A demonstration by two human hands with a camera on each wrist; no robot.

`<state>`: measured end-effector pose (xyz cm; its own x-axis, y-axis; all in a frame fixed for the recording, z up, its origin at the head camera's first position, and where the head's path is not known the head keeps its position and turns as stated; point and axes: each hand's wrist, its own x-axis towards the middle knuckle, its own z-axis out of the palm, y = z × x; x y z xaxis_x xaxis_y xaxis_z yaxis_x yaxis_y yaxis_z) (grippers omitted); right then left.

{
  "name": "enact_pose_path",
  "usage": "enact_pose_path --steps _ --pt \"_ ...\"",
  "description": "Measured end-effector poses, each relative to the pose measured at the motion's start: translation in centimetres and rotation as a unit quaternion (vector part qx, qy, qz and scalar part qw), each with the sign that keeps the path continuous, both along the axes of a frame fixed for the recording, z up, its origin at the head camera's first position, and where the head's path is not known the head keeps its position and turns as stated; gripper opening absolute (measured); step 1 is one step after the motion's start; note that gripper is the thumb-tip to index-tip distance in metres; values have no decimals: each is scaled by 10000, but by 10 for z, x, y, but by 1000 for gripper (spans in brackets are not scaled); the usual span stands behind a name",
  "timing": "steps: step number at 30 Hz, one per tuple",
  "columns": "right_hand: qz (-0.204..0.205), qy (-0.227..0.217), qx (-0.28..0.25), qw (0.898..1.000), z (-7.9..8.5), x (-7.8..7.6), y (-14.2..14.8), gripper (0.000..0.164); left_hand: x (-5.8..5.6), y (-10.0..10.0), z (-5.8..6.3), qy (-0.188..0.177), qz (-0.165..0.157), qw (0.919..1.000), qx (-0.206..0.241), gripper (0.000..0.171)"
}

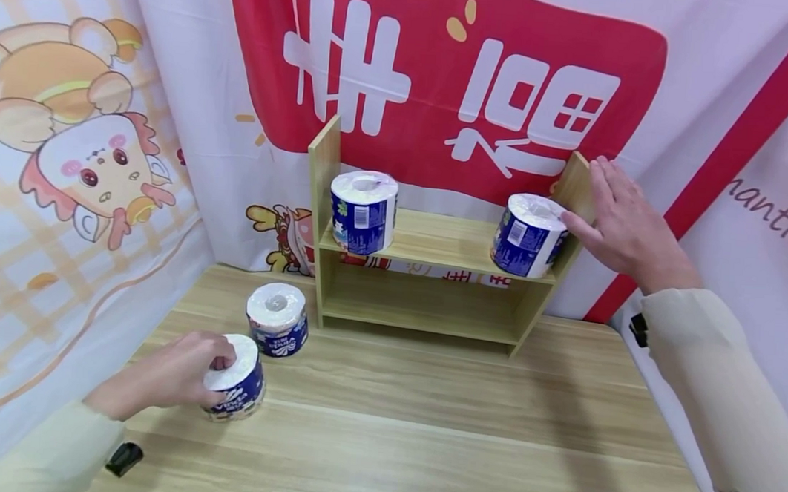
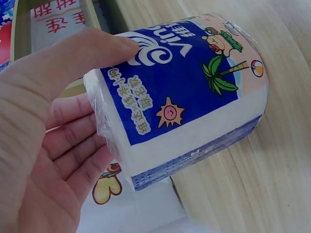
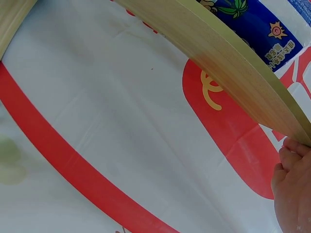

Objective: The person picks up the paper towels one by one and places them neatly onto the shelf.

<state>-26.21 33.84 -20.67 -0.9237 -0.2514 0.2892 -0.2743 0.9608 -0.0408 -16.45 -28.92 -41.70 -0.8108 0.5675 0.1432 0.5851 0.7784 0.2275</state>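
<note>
My left hand (image 1: 183, 369) grips a wrapped toilet paper roll (image 1: 242, 390) on the table at the front left. The thumb lies on its blue label (image 2: 146, 92) in the left wrist view, and the other fingers are at its white end. Just behind it stands a second toilet paper roll (image 1: 276, 318). Two more rolls sit upright on the upper board of a small wooden shelf (image 1: 424, 314): one roll (image 1: 364, 213) at the left, another roll (image 1: 528, 234) at the right. My right hand (image 1: 632, 225) rests with straight fingers at the top of the shelf's right side panel, thumb overlapping the right roll's edge.
The wood-grain table (image 1: 424, 433) stretches in front of the shelf. A printed cloth (image 1: 456, 78) with a red panel hangs behind, and another cartoon-printed cloth (image 1: 69, 184) hangs along the left side. The shelf's lower level (image 1: 425, 296) lies beneath the rolls.
</note>
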Motion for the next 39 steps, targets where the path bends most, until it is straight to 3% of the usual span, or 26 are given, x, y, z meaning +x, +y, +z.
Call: enact_pose_path --steps 14,29,39 --pt "39 21 -27 10000 0 0 0 99 -2 -1 3 -264 152 9995 81 35" --pt "21 9 4 10000 -1 -1 0 100 -2 2 5 -208 -90 9997 72 39" --pt "26 12 1 10000 0 0 0 100 -4 10 14 -229 -183 9996 2 39"
